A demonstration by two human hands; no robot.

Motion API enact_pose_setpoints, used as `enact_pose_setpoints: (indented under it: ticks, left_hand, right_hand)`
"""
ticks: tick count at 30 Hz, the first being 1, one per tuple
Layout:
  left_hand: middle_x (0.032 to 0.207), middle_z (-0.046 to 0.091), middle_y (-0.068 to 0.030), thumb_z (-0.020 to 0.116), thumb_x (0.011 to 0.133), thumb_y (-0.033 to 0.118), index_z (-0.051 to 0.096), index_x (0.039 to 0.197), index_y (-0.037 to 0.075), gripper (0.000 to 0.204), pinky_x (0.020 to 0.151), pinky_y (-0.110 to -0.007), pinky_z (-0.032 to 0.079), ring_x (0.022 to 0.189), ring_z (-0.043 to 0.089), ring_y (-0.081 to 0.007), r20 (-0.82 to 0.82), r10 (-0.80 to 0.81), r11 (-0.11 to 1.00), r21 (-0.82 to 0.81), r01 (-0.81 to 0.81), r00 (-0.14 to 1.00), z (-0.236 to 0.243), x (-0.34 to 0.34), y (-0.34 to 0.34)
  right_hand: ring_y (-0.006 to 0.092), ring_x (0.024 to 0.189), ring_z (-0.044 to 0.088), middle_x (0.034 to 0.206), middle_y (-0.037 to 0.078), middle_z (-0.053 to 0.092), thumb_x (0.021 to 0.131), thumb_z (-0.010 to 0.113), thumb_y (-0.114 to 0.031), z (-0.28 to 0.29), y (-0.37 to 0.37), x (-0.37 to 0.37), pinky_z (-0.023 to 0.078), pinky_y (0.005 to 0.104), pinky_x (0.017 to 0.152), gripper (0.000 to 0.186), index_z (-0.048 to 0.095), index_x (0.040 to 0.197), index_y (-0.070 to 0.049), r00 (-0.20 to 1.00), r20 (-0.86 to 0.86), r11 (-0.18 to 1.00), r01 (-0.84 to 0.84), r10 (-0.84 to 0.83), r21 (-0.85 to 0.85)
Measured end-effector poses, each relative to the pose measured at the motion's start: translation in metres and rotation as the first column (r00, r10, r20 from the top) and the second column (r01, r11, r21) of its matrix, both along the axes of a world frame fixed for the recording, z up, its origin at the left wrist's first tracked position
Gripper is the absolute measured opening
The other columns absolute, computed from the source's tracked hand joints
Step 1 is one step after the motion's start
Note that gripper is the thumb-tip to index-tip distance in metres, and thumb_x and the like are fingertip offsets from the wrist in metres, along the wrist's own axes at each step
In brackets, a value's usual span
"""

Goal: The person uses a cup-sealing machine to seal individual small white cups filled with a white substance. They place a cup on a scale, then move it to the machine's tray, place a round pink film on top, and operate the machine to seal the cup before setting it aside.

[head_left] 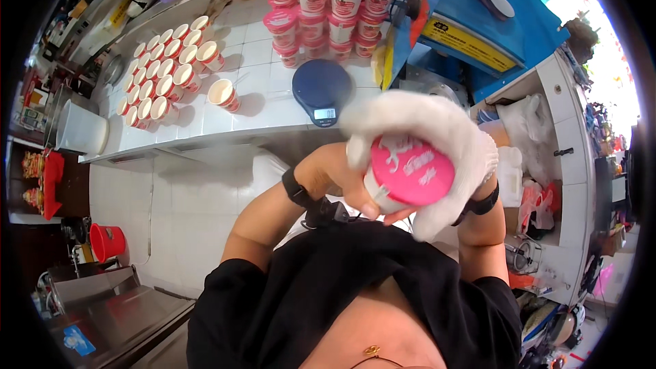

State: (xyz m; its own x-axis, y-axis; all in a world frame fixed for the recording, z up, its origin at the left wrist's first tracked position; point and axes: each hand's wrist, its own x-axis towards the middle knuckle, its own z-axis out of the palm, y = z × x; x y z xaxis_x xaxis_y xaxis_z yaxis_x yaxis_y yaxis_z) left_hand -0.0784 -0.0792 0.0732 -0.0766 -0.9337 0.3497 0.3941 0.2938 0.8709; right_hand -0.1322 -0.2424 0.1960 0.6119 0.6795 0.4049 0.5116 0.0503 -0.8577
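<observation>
My right hand [465, 164], in a white knitted glove, curls round a cup with a pink printed lid [413, 169]. My bare left hand [350, 183] grips the same cup from the left side, thumb near its rim. Just beyond them on the white tiled counter [249, 123] is a dark blue scale [320, 89]. Pink-lidded cups [328, 10] stand stacked at the back. To the left, several open red-and-white cups [164, 85] stand in rows, with a single open cup [223, 96] a little apart.
A blue machine [471, 20] with a yellow label is at the back right. An open cabinet [529, 137] holding plastic bags is at my right. A translucent bucket [82, 130] is at the counter's left end. A red bucket [107, 239] and steel equipment [116, 307] are at lower left.
</observation>
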Motion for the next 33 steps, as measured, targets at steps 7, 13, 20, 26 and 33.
enact_pose_setpoints:
  ticks: [7, 13, 20, 26, 33]
  left_hand:
    - [0.120, 0.070, -0.0061, 0.091, 0.068, 0.019, 0.059, 0.134, 0.004, 0.075, 0.100, -0.034, 0.052, 0.109, 0.066, -0.0156, 0.228, 0.626, 0.747, 0.100, -0.657, 0.746, 0.034, 0.003, 0.016]
    - [0.120, 0.071, -0.0162, 0.089, 0.073, 0.020, 0.058, 0.131, 0.003, 0.068, 0.097, -0.037, 0.053, 0.112, 0.071, -0.0265, 0.393, 0.909, 0.223, -0.178, -0.958, 0.139, 0.028, 0.013, -0.001]
    - [0.119, 0.070, -0.0109, 0.081, 0.089, 0.021, 0.055, 0.132, 0.002, 0.054, 0.094, -0.033, 0.053, 0.104, 0.068, -0.0183, 0.224, 0.917, -0.260, -0.288, -0.922, -0.329, 0.000, 0.108, -0.002]
    - [0.112, 0.072, -0.0150, 0.089, 0.081, 0.036, 0.061, 0.123, 0.002, 0.060, 0.090, -0.038, 0.053, 0.102, 0.070, -0.0260, 0.361, 0.686, -0.555, -0.302, -0.775, -0.632, -0.019, 0.204, -0.001]
    - [0.138, 0.061, -0.0159, 0.081, 0.083, 0.053, 0.057, 0.137, 0.011, 0.072, 0.107, -0.062, 0.036, 0.135, 0.048, -0.0427, 0.491, 0.425, -0.668, -0.397, -0.629, -0.761, -0.049, 0.241, -0.011]
  right_hand:
    - [0.0181, 0.114, 0.065, 0.123, 0.009, 0.067, 0.070, 0.089, -0.037, -0.007, -0.003, 0.000, 0.051, 0.0335, 0.103, 0.100, 0.048, 0.152, 0.001, 0.842, 0.162, 0.832, 0.537, -0.515, -0.143]
    - [0.0194, 0.121, 0.061, 0.129, 0.013, 0.065, 0.075, 0.086, -0.028, -0.017, 0.015, 0.014, 0.047, 0.0326, 0.108, 0.095, 0.045, 0.157, -0.003, 0.625, 0.043, 0.617, 0.778, -0.779, -0.121]
    - [0.0267, 0.127, 0.062, 0.137, 0.016, 0.066, 0.088, 0.079, -0.023, -0.042, 0.005, 0.005, 0.046, 0.0392, 0.112, 0.076, 0.048, 0.155, -0.005, 0.484, -0.023, 0.484, 0.875, -0.875, 0.008]
    - [0.0250, 0.128, 0.062, 0.135, 0.016, 0.068, 0.090, 0.075, -0.018, -0.054, 0.001, -0.022, 0.044, 0.0391, 0.114, 0.067, 0.052, 0.151, -0.002, 0.500, -0.038, 0.501, 0.866, -0.865, -0.011]
    - [0.0163, 0.124, 0.062, 0.131, 0.010, 0.068, 0.094, 0.071, -0.008, -0.070, -0.005, -0.038, 0.049, 0.0310, 0.104, 0.051, 0.060, 0.143, -0.002, 0.501, -0.266, 0.530, 0.847, -0.824, -0.047]
